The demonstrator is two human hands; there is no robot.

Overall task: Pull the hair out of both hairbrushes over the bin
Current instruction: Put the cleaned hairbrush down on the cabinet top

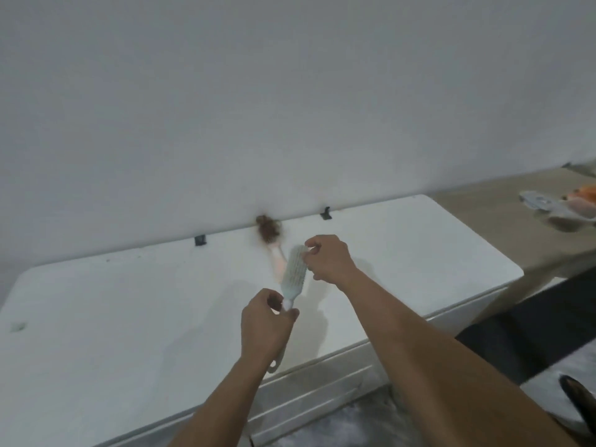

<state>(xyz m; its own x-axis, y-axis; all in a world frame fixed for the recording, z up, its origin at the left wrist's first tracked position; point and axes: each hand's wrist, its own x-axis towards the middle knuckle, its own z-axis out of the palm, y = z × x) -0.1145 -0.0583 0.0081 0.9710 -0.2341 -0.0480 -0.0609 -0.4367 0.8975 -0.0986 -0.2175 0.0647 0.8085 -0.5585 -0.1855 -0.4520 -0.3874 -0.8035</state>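
Two bare forearms reach up from the bottom edge of the frame over a long white chest-like unit (129, 317) whose flat lid fills the lower left and centre. Low in the middle, the left hand (264, 321) has its fingers and thumb curled around the narrow handle of a pale white hairbrush (292, 274), gripping it just below the head; a looped handle end seems to poke out beneath the wrist, though blur makes that hard to confirm. The brush slants up and to the right from that grip, its long rounded head showing rows of short pale bristles with a faint bluish-green cast. Just above, at the centre of the frame, the right hand (329, 258) pinches at the upper tip and right edge of the brush head with curled fingers; what it holds between them is too small and blurred to make out. Behind the white brush, a second hairbrush (272, 241) lies on the lid with a pinkish handle pointing toward the lower right and its head up against the wall, matted with a thick brown clump of hair (267, 229). Two small dark hinges (325, 213) sit along the back edge of the lid where it meets the plain grey-white wall (290, 91). At the far right, a tan surface (483, 217) carries a few blurred orange and pale objects.
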